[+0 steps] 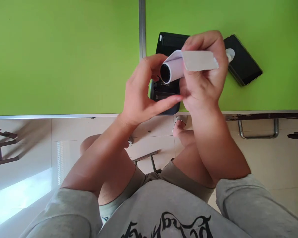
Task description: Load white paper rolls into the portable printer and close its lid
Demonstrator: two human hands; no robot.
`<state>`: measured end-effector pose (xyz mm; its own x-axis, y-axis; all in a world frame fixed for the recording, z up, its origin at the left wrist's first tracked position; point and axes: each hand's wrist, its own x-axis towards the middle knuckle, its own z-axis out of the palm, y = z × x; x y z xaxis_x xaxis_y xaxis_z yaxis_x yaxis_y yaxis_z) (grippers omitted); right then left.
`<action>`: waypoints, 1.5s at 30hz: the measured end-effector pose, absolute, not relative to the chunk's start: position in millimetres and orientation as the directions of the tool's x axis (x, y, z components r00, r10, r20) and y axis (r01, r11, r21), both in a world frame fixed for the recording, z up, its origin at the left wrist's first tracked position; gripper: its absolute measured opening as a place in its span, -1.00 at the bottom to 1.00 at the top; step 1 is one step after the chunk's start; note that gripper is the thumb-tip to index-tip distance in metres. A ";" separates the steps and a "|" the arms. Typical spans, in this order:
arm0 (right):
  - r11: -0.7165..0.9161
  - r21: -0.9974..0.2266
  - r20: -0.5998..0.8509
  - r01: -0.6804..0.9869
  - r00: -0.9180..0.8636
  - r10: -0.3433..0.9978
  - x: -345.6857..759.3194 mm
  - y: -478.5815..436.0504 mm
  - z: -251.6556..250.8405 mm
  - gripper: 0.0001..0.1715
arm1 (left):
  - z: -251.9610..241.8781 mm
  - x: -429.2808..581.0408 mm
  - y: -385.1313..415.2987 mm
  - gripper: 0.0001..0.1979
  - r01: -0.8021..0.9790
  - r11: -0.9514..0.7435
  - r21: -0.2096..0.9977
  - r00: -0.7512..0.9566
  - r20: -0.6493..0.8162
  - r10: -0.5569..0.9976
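Paper roll, white and cylindrical with a dark round end [176, 70], takes centre stage, held up off the bright green tabletop [64, 56] and over a flat black rectangular device [172, 41] that lies near the table's front edge!

And look at the person's right hand [205, 84]: it has the roll by the far end, fingers closed around it, with a loose pale paper flap [200, 60] standing out across the palm. Over on the other side, the person's left hand [139, 89] makes a wide curve, fingertips up by the roll's dark end, thumb stretched out below it toward the right hand. Are those left fingertips pressing on the paper or merely beside it? From this angle, one cannot tell.

So how far along is it? The flap's free end is clear of the roll, so that much looks done. The rest appears wound, a fat cylinder by the look of it, and the roll is in the hand, apart from the device. Fingers and paper hide the device's middle, so its state there cannot be judged.

Off to the right, a dark rectangular phone [245, 62] lies aslant, with a small white rounded piece [230, 54] showing between it and the right hand, too covered to identify.
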<state>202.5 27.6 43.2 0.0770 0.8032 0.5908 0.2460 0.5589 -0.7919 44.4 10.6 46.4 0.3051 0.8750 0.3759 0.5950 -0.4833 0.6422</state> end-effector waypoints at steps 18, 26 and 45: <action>0.350 -0.849 0.277 0.397 -0.230 0.933 238.2 20.8 37.3 -0.71 | 29.0 31.5 23.8 -0.26 0.629 -0.457 0.629 0.364 0.281 0.888; 0.436 -0.714 0.398 0.547 -0.195 0.896 239.4 29.4 21.8 -0.81 | 4.5 22.9 34.7 -0.18 0.448 -0.503 0.739 0.418 0.324 0.849; 0.436 -0.817 0.333 0.376 -0.310 0.891 241.7 21.9 27.7 -0.95 | -18.9 24.7 46.3 -0.26 0.233 -0.324 0.917 0.372 0.224 0.901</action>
<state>241.7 21.9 27.7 -0.3099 0.8907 0.3326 0.3762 0.4361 -0.8175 24.7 46.3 -18.9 0.3722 0.9008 0.2238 0.2329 -0.3240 0.9169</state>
